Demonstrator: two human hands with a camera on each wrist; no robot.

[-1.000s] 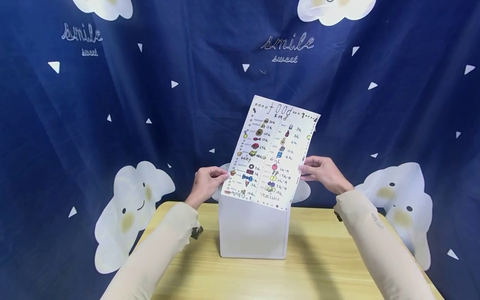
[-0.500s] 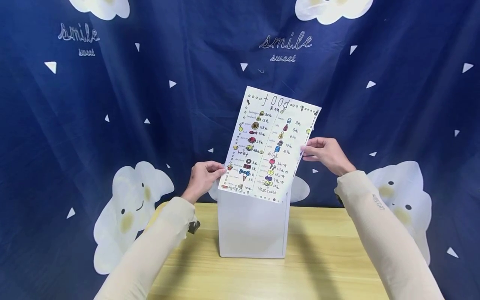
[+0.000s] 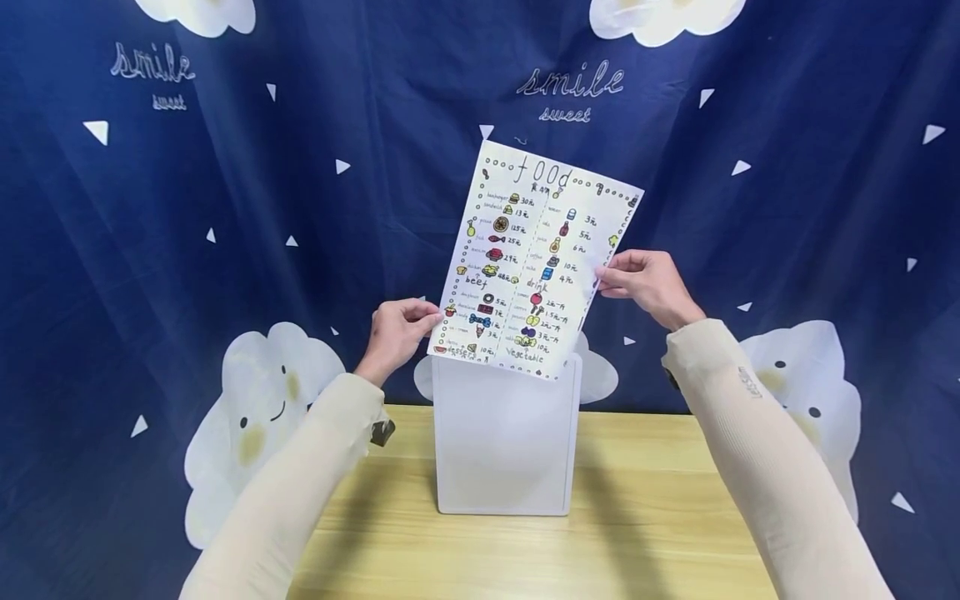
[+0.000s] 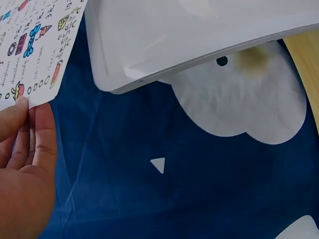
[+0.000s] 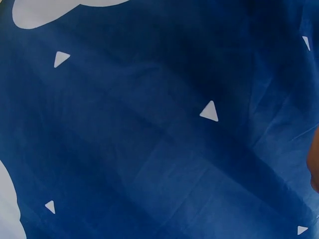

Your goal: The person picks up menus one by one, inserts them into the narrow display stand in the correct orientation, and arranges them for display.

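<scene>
In the head view, a flat rectangular paper sheet stands tilted at the centre of the frame, its top leaning toward the right. It is covered with small coloured drawings, handwritten prices and a dotted border, with "food" lettered across the top. The left hand pinches the sheet's lower left edge between thumb and curled fingers; the right hand pinches its right edge about halfway up, fingers bent round the margin. The sheet's bottom edge sits at the mouth of a white box, smooth, matte and straight-sided, standing upright on the pale wood-grain table. Both forearms wear snug cream knit sleeves. Behind hangs a dark blue cloth backdrop, softly creased, printed with white clouds, small triangles and "smile sweet" in script.

In the left wrist view, the left hand's fingertips press the sheet's corner at the upper left of the frame. The box's rounded white plastic rim fills the top, with the cloud-printed cloth behind it.

In the right wrist view, only the folded blue cloth with its white triangles shows, and a sliver of skin at the right edge; the grip cannot be told here.
</scene>
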